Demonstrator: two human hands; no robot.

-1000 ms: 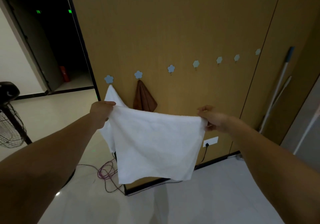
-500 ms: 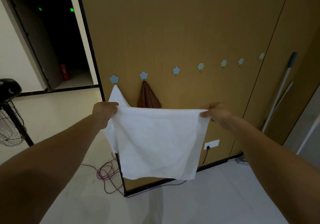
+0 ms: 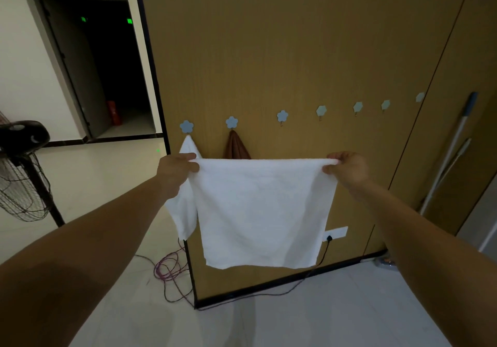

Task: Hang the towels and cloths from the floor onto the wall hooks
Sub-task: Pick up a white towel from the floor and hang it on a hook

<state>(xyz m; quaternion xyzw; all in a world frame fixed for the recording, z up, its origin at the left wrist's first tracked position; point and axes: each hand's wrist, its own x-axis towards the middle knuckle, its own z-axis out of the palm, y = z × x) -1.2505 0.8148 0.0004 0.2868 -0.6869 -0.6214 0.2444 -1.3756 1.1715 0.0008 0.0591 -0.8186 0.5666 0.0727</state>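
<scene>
A tan wood-panelled wall point(image 3: 269, 51) is filling most of the view, standing on a pale tiled floor point(image 3: 295, 319), with a dark doorway point(image 3: 107, 64) opening to its left. The white towel point(image 3: 261, 212) is hanging in the air in front of the panel. It is spread flat and square, with its lower edge clear of the floor. In my judgement it is being held open this way to expose the top hem so a hanging point can be chosen.

Behind it, a second white towel point(image 3: 185, 207) is draping by one corner from the leftmost hook point(image 3: 186, 126). A brown cloth point(image 3: 236, 147) is draping likewise from the next hook point(image 3: 231, 122).

The left hand point(image 3: 174, 168) is pinching the held towel's upper left corner. The right hand point(image 3: 347, 168) is pinching the upper right corner. The two hands are being held well apart, drawing the top edge taut.

The third hook point(image 3: 282, 116) is showing bare above that edge. I judge it the likely destination.
</scene>
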